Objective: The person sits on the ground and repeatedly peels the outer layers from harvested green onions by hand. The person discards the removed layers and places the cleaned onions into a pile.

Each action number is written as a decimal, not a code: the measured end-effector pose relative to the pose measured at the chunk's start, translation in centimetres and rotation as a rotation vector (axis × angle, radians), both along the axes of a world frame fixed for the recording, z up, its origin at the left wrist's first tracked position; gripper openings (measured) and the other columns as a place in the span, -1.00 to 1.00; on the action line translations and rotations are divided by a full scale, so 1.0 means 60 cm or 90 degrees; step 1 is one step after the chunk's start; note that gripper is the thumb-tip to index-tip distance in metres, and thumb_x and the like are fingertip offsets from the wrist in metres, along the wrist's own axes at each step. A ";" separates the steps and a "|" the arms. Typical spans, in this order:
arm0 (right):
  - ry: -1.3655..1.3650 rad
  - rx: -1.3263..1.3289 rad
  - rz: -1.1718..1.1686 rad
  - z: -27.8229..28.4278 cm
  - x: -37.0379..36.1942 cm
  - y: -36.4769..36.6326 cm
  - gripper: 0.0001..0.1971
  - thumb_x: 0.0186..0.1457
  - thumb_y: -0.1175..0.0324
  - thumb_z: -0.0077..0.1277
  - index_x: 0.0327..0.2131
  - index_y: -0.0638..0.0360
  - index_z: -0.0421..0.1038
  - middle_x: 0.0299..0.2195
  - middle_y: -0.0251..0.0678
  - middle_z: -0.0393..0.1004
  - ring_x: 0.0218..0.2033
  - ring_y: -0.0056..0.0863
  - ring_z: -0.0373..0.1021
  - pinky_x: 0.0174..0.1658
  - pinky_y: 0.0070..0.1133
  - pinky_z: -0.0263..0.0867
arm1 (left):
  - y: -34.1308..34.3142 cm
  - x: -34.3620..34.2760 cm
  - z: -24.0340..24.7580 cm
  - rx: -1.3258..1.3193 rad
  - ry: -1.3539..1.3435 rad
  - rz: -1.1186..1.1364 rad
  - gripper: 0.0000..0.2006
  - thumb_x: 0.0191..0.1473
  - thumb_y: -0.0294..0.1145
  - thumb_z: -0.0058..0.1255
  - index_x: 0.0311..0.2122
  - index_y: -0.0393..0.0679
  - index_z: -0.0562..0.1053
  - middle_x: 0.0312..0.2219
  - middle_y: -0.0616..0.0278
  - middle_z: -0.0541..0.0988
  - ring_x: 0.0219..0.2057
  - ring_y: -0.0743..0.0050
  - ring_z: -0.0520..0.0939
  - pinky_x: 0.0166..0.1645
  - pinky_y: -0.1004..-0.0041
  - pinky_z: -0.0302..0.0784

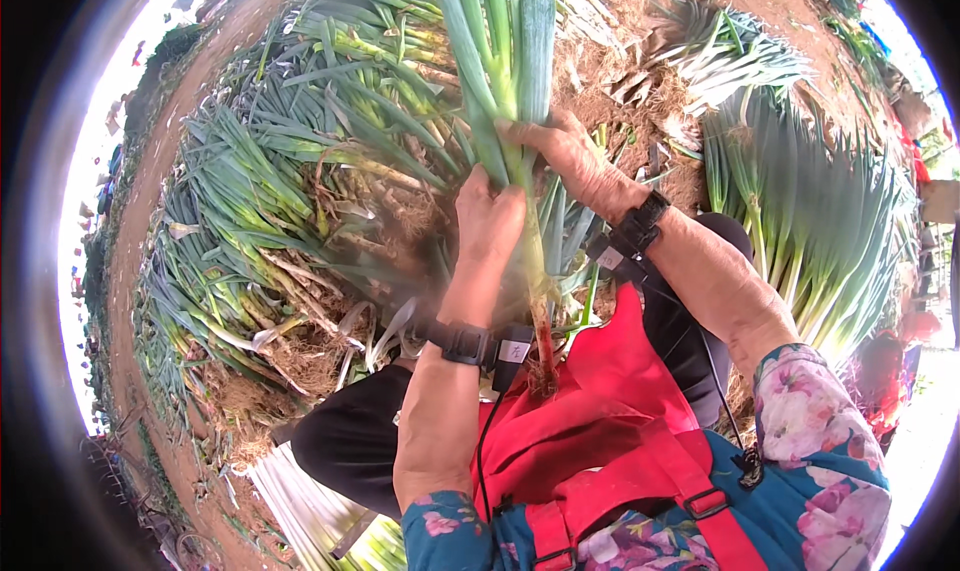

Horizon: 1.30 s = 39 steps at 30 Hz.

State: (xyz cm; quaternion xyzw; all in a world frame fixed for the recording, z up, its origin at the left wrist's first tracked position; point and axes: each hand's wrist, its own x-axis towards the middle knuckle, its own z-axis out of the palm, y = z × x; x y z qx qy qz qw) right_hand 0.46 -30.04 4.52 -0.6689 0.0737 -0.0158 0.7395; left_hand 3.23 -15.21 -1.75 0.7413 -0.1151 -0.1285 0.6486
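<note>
A large green onion (535, 246) stands nearly upright in front of me, its leaves pointing away and its roots resting by my red apron. My left hand (488, 221) is closed around the stalk where the leaves begin to spread. Just above it on the right, my right hand (568, 159) pinches the same plant at the base of its leaves. The fingertips of both hands are partly hidden behind the leaves. Each wrist wears a black strap with a small device.
A big heap of untrimmed green onions (240, 201) with earthy roots lies to the left and ahead. At right are a neat row of green onions (800, 201) and a smaller bundle (735, 56) farther off. White stalks (305, 496) lie by my left knee. Brown soil (660, 91) shows between.
</note>
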 end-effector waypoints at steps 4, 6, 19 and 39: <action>0.009 0.001 0.003 -0.002 0.000 -0.007 -0.56 0.17 0.07 0.12 -0.06 0.24 0.47 -0.38 -0.37 0.52 -0.52 -0.67 0.33 -0.49 -0.61 0.23 | -0.001 -0.019 0.032 -0.155 0.121 0.012 -0.69 0.00 -0.41 -0.03 -0.14 -0.34 0.50 -0.36 0.08 0.61 -0.40 0.39 0.61 -0.30 0.40 0.55; 0.011 0.039 -0.004 -0.005 0.002 -0.015 -0.58 0.18 0.04 0.10 -0.12 0.23 0.49 -0.40 -0.39 0.52 -0.43 -0.65 0.41 -0.38 -0.64 0.28 | 0.026 -0.009 0.023 -0.232 0.207 -0.074 -0.69 0.05 -0.35 -0.02 -0.14 -0.31 0.50 -0.34 0.11 0.61 -0.40 0.43 0.60 -0.33 0.41 0.56; -0.087 0.426 0.170 -0.033 0.027 -0.018 -0.57 0.16 0.20 0.20 0.00 0.26 0.41 -0.19 -0.33 0.52 -0.19 -0.46 0.45 -0.06 -0.43 0.37 | 0.060 -0.026 -0.052 -0.362 0.515 -0.233 -0.76 0.23 -0.24 0.01 -0.15 -0.20 0.48 -0.41 0.18 0.57 -0.44 0.30 0.59 -0.28 0.26 0.58; -0.288 0.759 0.263 0.017 0.038 -0.104 -0.59 0.28 0.09 0.01 -0.13 0.35 0.40 -0.35 -0.34 0.34 -0.45 -0.62 0.16 -0.44 -0.64 0.18 | 0.057 -0.157 -0.147 -0.063 0.457 -0.186 -0.78 0.17 -0.35 -0.06 -0.28 -0.30 0.51 -0.52 0.36 0.53 -0.50 0.61 0.50 -0.41 0.49 0.36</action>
